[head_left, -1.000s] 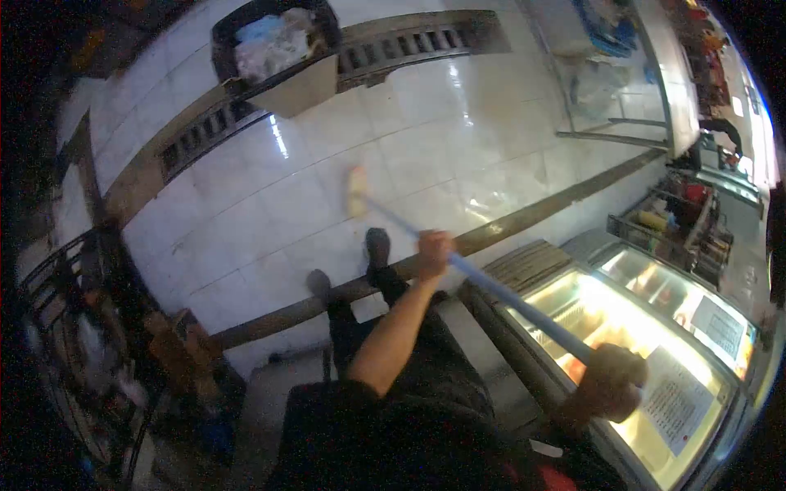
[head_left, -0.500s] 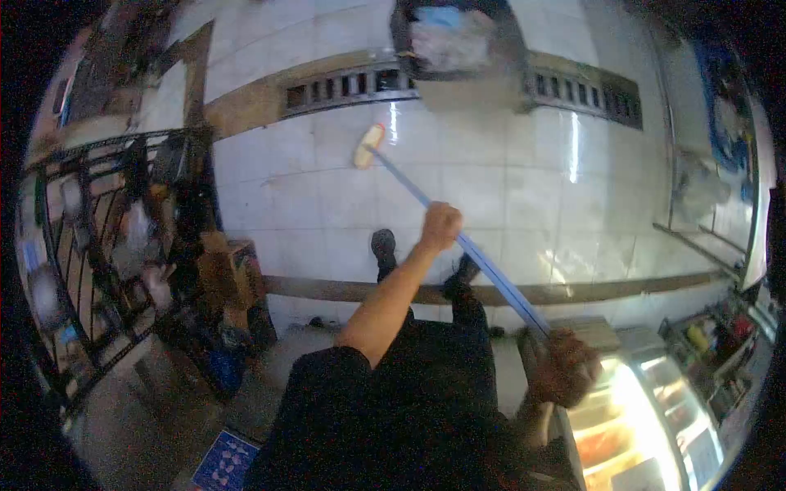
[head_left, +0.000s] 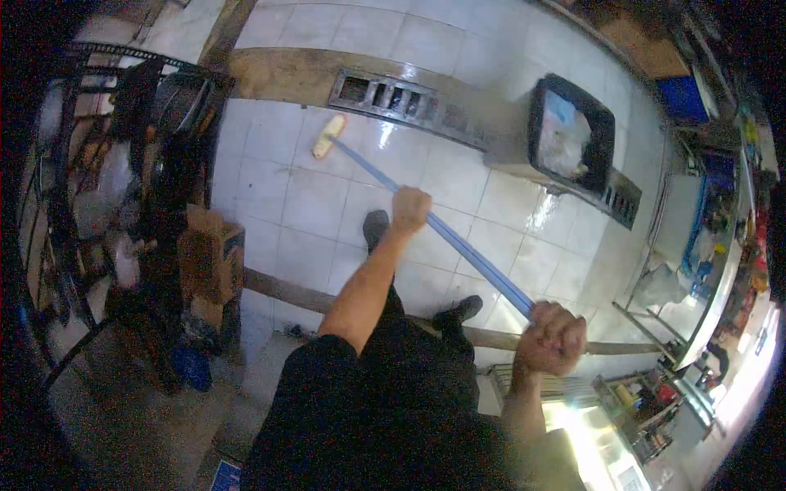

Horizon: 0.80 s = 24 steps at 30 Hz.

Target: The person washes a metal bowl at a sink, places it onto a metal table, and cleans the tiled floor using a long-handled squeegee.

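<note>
My left hand (head_left: 411,209) is wrapped around the middle of a blue pole, the handle of a floor mop (head_left: 479,260). My right hand (head_left: 553,337) is closed on the upper end of the same handle, lower right in the view. The pole slants away to the mop head (head_left: 329,137), a pale yellow block resting on white floor tiles (head_left: 311,192). Whether the block is sponge or bristle I cannot tell. The head lies just left of a metal floor drain grate (head_left: 393,96).
A black bin (head_left: 536,123) holding plastic bags stands over the drain line. On the left are a cluttered black rack (head_left: 90,164) and a cardboard box (head_left: 211,258). A lit display case (head_left: 589,442) is at lower right; a metal-edged table (head_left: 712,303) stands right.
The view has turned, so the bin appears farther right and tilted. The mop head has moved left along the floor, past the grate's left end. Both hands still grip the handle.
</note>
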Available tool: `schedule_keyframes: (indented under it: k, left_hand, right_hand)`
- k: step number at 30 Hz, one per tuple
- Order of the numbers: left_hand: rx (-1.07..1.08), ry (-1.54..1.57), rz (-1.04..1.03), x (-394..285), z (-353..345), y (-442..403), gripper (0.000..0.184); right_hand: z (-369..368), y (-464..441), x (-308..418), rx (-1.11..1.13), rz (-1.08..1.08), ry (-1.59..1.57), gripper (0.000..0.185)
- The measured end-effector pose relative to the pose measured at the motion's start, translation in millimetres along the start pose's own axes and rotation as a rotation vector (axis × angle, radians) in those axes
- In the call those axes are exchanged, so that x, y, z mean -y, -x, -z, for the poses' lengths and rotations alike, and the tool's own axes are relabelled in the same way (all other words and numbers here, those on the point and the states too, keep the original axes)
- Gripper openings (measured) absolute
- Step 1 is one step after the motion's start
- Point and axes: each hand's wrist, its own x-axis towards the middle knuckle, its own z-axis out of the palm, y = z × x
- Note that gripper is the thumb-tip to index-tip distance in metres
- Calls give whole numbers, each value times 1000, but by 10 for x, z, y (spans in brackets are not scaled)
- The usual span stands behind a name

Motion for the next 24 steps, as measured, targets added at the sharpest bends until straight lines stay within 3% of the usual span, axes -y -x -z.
schedule_keyframes:
  k: [2, 3, 4, 6, 7, 8, 9, 10, 12, 13, 14, 15, 16, 18, 19, 21, 22, 23, 24]
  left_hand:
    - [-46, 11, 35, 348, 298, -108, 25]
    - [90, -15, 52, 352, 397, -176, 23]
    - [55, -64, 87, 191, 387, -197, 22]
    - [63, -19, 110, -160, 174, -154, 22]
    - [63, 174, 303, -520, 415, -278, 21]
    - [-29, 345, 287, -604, 559, -318, 23]
    - [7, 251, 248, -506, 608, -358, 21]
    - [54, 173, 217, -369, 659, -346, 19]
    - [-94, 47, 203, 191, 800, -375, 17]
    - [80, -128, 182, 457, 1156, -542, 16]
    - [10, -66, 200, 786, 1270, -584, 20]
    - [-308, -118, 36, 996, 1342, -593, 16]
    - [-264, -73, 95, 1133, 1436, -654, 15]
    - [-180, 44, 200, 1221, 1497, -800, 13]
    - [-161, -103, 205, 1134, 1483, -839, 12]
    - [-18, -29, 378, 805, 1534, -762, 11]
    - [-69, 43, 511, 632, 1500, -655, 11]
    - [-339, 8, 456, 490, 1535, -519, 11]
    - [-375, 22, 493, 622, 1329, -303, 14]
  right_hand:
    - [-351, -74, -78, 76, -43, 6, 25]
    - [-518, -128, -108, 116, -68, 14, 25]
    - [-557, -147, 41, 151, -47, -1, 23]
    - [-453, -91, 501, 35, -125, -80, 20]
    - [-563, -95, 664, -182, -93, -178, 20]
    - [-726, -107, 719, -270, -24, -310, 19]
    - [-811, -117, 699, -257, 35, -385, 19]
    - [-958, -183, 678, 259, -108, 164, 20]
    - [-1236, -288, 156, 278, -84, 101, 21]
    - [-1367, -342, -194, 325, -56, 52, 22]
    - [-1614, -344, -481, 235, -110, 42, 24]
    - [-1747, -376, -673, 253, -101, 51, 23]
    - [-1880, -416, -820, 270, -92, 59, 23]
    - [-2190, -546, -812, 264, -75, 36, 21]
    - [-2270, -658, -695, 400, -116, 53, 20]
    - [-2425, -747, -359, 420, -163, 176, 18]
    - [-2455, -791, -288, 433, -172, 185, 16]
    - [-2561, -799, -363, 480, -211, 145, 15]
    - [-2667, -789, -471, 520, -251, 118, 15]
